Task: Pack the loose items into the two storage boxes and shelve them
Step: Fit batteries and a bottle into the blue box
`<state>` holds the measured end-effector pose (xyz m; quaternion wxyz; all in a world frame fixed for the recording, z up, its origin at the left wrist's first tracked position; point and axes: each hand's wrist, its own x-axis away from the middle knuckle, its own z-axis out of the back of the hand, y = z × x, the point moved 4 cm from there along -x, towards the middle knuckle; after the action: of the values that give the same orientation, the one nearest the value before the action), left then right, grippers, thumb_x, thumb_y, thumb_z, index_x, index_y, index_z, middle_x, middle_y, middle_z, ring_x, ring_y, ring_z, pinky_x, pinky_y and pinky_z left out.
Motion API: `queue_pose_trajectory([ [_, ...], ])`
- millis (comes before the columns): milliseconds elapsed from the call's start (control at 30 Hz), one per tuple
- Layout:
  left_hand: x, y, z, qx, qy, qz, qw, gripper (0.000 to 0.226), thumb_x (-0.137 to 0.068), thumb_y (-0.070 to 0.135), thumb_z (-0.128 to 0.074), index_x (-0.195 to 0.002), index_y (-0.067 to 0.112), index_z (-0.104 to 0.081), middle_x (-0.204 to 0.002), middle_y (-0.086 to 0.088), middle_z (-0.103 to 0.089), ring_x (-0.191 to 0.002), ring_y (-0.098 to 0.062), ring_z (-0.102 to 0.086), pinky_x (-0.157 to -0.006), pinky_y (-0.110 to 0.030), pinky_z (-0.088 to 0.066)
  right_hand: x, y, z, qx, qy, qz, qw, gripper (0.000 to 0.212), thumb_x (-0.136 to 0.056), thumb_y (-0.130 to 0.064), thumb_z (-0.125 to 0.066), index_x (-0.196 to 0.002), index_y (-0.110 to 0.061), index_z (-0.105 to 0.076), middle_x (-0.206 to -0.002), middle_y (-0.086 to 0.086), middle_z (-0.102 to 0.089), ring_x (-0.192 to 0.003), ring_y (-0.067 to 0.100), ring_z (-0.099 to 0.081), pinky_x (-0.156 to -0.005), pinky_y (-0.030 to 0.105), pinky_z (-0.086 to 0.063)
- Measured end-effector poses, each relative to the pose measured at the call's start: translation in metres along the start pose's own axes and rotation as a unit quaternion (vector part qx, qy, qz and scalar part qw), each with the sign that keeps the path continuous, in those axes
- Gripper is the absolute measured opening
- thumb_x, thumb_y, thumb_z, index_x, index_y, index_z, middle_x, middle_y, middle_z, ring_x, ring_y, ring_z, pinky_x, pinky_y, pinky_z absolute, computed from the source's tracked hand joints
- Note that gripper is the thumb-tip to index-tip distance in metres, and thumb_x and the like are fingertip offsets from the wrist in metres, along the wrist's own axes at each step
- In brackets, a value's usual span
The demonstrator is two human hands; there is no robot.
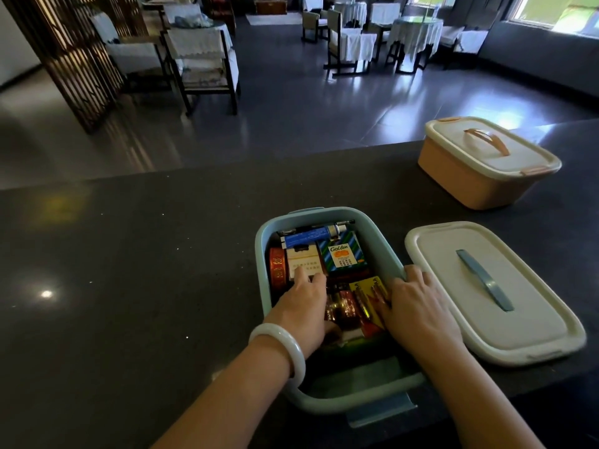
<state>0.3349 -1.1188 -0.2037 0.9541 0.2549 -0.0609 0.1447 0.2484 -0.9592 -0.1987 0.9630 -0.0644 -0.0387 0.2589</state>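
Dark stone counter [129,254]: peach lidded plastic box [479,176] closed; blue open plastic box [393,257] packed, left hand [304,303] and right hand [418,303] flat-fingered, pressing contents. White blue-handled lid [534,319] beside, unfitted; shelving remains.

Dark counter [129,254] with blue box [264,241], loose lid [453,273], orange box [453,176]

Both bare forearms reach forward and down. The left hand [303,298], a pale bangle on its wrist, lies palm-down with fingers extended. The right hand [416,301] lies palm-down too, fingers spread.
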Motion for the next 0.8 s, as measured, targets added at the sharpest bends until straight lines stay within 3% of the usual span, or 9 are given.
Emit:
queue_pose_trajectory([
  [567,0.0046,-0.0019,-0.0028,-0.052,0.028,-0.020,0.998,0.056,-0.083,0.030,-0.072,-0.127,0.023,-0.038,-0.130,0.000,-0.031,-0.090,-0.012,-0.055,-0.077,-0.030,-0.050,0.0025,-0.0008,-0.0010,-0.008,0.037,0.011,0.999,0.042,-0.088,-0.055,-0.055,-0.114,-0.023,-0.061,-0.124,0.001,-0.044,-0.110,0.016,-0.045,-0.093,0.032,-0.043],
  [800,0.0047,-0.0035,-0.0037,-0.048,0.033,-0.022,0.998,0.058,-0.081,0.035,-0.073,-0.127,0.024,-0.039,-0.130,0.001,-0.033,-0.097,-0.015,-0.056,-0.082,-0.035,-0.053,-0.0004,-0.0059,0.0016,0.015,0.020,-0.005,1.000,0.030,-0.091,-0.040,-0.057,-0.115,-0.022,-0.062,-0.127,0.006,-0.043,-0.107,0.018,-0.047,-0.089,0.032,-0.044],
])
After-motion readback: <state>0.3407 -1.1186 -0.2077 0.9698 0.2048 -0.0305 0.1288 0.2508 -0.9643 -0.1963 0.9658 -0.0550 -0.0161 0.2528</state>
